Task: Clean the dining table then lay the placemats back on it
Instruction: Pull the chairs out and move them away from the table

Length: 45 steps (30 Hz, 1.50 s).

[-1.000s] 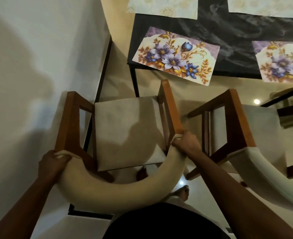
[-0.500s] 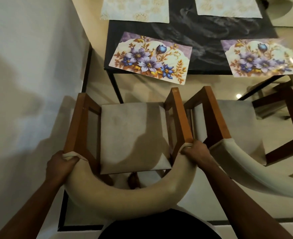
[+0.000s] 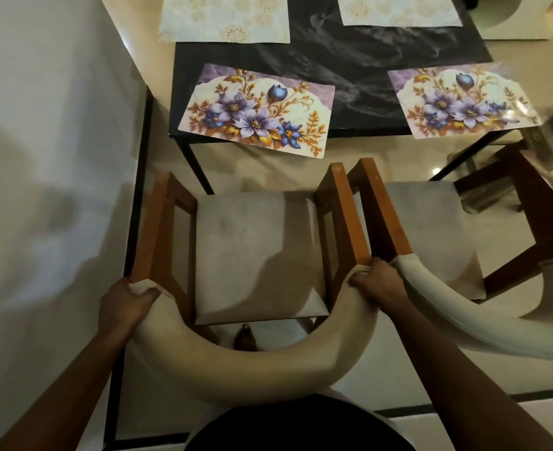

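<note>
The left hand [image 3: 123, 305] clenches the left end of the cream padded curved backrest [image 3: 252, 375] of the grey-seated wooden chair [image 3: 252, 249]. Pushed crookedly, its frame could scrape the white wall [image 3: 40, 125] or strike the black table leg [image 3: 193, 164]. Ahead, the purple-flowered rectangular placemat [image 3: 258, 109] lies on the dark marbled dining table [image 3: 359, 66], its near corner hanging over the edge, so a bump may knock it off. The right hand [image 3: 377, 281] grips the backrest's right end, just beside the neighbouring wooden chair [image 3: 382, 206]. The armrests look almost touching, though I cannot tell, and fingers could get pinched. A second flowered placemat [image 3: 464, 99] also overhangs.
</note>
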Motion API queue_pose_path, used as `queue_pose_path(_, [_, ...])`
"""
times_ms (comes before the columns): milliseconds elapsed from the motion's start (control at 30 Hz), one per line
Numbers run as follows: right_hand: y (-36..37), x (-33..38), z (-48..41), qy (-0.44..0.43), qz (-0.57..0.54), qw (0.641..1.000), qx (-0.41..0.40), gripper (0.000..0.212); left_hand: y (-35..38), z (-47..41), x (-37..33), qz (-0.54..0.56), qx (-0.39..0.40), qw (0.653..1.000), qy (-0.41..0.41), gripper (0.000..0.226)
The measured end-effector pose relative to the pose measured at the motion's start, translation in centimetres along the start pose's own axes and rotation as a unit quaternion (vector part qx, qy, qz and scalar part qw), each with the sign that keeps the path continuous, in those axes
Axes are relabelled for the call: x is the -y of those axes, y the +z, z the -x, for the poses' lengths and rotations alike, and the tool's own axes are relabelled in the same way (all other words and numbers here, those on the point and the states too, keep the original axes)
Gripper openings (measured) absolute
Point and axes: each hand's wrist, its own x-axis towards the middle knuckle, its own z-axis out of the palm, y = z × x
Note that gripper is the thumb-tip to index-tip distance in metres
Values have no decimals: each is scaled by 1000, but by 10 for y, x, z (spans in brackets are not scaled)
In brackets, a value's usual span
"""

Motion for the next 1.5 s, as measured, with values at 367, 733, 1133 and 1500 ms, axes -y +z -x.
queue_pose_path(367, [-10,-8,-10,-7,29,999,-30,39,9,6,-16,14,5,999,29,52])
queue_pose_path(733, [-10,-16,-5,-10,9,999,-49,45,14,9,-18,-5,2,1000,30,52])
queue_pose_path(1133, [-9,-17,2,-39,30,996,-76,39,16,9,-16,-3,-4,1000,22,56])
queue_pose_path(1500, [-16,-20,7,-41,24,997,-64,56,16,11,-14,10,-3,999,31,59])
